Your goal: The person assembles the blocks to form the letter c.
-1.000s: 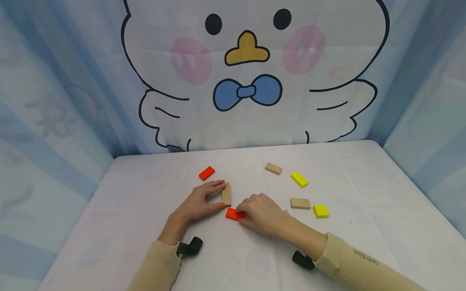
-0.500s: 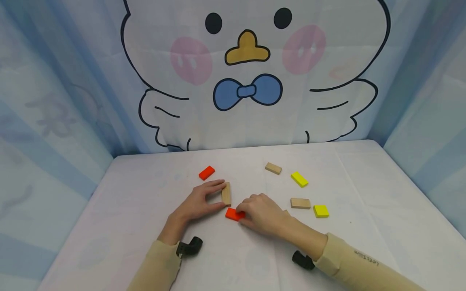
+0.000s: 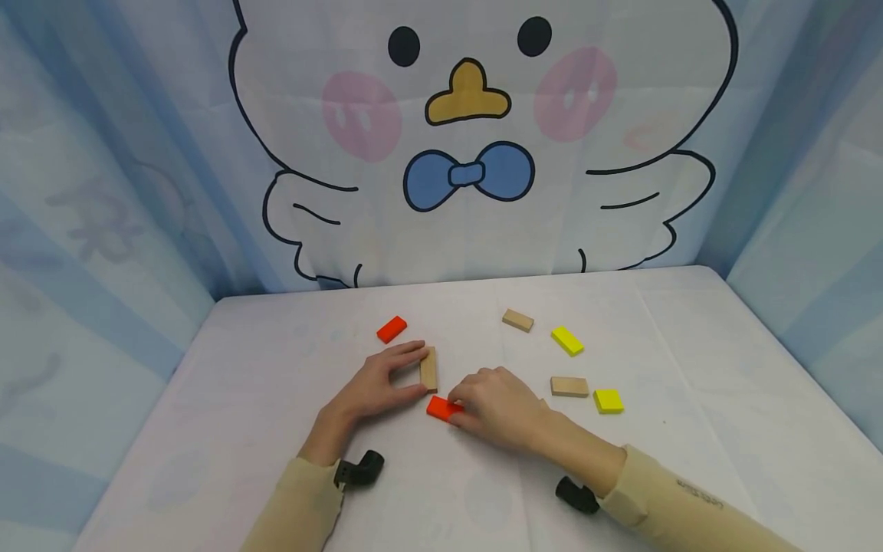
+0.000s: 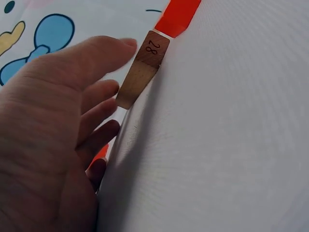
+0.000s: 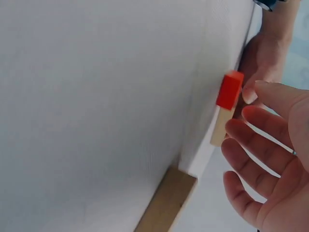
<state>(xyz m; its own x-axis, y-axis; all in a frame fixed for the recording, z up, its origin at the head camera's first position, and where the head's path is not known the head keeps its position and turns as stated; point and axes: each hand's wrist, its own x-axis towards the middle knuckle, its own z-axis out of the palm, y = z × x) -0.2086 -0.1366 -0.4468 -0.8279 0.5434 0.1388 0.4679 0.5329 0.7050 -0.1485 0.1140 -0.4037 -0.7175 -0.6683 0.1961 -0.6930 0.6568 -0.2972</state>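
Note:
My left hand (image 3: 372, 387) holds a pale wooden block (image 3: 428, 370) lengthwise, thumb at its near end and fingers at its far end. In the left wrist view, that block's end (image 4: 152, 48) bears the number 28. A red block (image 3: 441, 409) lies just off the near end, with a thin gap showing between them. My right hand (image 3: 500, 406) is at the red block's right end, overlapping it in the head view. From the right wrist view, the right thumb and loosely bent fingers stand beside the red block (image 5: 230, 90), with space between.
Another red block (image 3: 392, 329) lies behind the left hand. To the right are two wooden blocks (image 3: 518, 320) (image 3: 569, 386) and two yellow blocks (image 3: 567, 341) (image 3: 608, 401). One more wooden block (image 5: 166, 200) is mostly hidden behind the right wrist. A cartoon-printed curtain (image 3: 469, 230) backs the white table.
The right forearm and sleeve have shifted slightly to the right, and the red block has turned a little. The left hand and its wooden block stay in place.

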